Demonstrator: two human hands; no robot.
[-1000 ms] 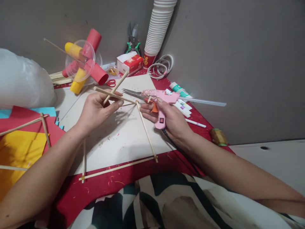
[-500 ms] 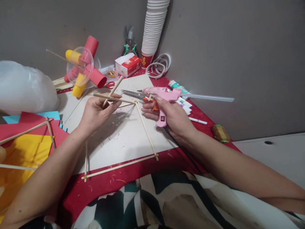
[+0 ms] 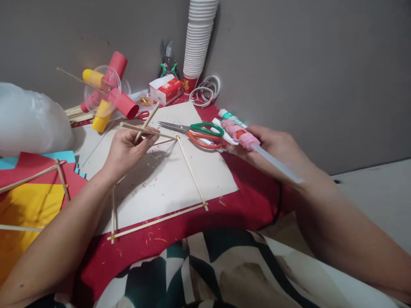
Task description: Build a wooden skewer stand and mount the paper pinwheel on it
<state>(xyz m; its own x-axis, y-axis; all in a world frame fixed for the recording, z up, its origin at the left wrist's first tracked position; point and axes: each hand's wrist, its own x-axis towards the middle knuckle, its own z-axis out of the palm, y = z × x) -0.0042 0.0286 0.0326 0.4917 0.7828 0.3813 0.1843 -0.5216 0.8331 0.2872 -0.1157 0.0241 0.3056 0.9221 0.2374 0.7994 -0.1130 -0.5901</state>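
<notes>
My left hand (image 3: 130, 147) is closed on a frame of thin wooden sticks (image 3: 159, 221), pinching it where sticks cross at one corner. Yellowish glue shows at the frame's other corners, and its near side reaches toward my lap. In my right hand (image 3: 272, 147) is a pink glue gun (image 3: 239, 133), with a long clear glue stick (image 3: 278, 164) poking out of its back. The gun's handle is hidden by the hand. Between the hands lie scissors (image 3: 205, 134) with one green and one orange handle, on a white board (image 3: 167, 182).
At the back stand stacked paper cups (image 3: 199, 40), a red-and-white tissue packet (image 3: 167, 90), green-handled pruners (image 3: 168, 60) and white cable loops (image 3: 205, 92). A red and yellow paper-tube assembly (image 3: 107, 92) is behind my left hand. Coloured paper (image 3: 32, 205) and a plastic bag (image 3: 32, 119) lie left.
My right hand has moved right with the glue gun, away from the stick frame, and turned it. The scissors' handles are now uncovered. My left hand keeps its hold; the view shifted slightly.
</notes>
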